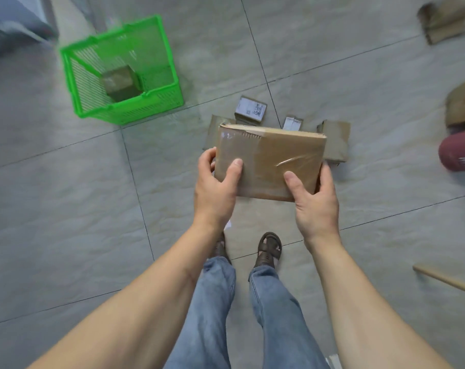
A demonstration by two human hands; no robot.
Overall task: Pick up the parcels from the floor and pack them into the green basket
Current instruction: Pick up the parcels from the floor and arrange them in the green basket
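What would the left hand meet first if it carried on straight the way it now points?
Probably nothing soon. The left hand, gripping the flat brown parcel with the right hand, points up-frame; the floor parcels lie in that line but lower down. Depth is unclear.

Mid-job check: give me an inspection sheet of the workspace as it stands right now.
Surface: grey tiled floor with dark grout lines.
Job's things: green basket holds one brown parcel; flat parcel held in the air; labelled parcel and other small ones lie on the floor behind it.
Clutter: cardboard pieces far right, maroon cap, wooden stick.
Grippers: left hand and right hand grip the flat parcel's near corners.
Cables: nothing seen.
Surroundings: person's jeans and sandals below.
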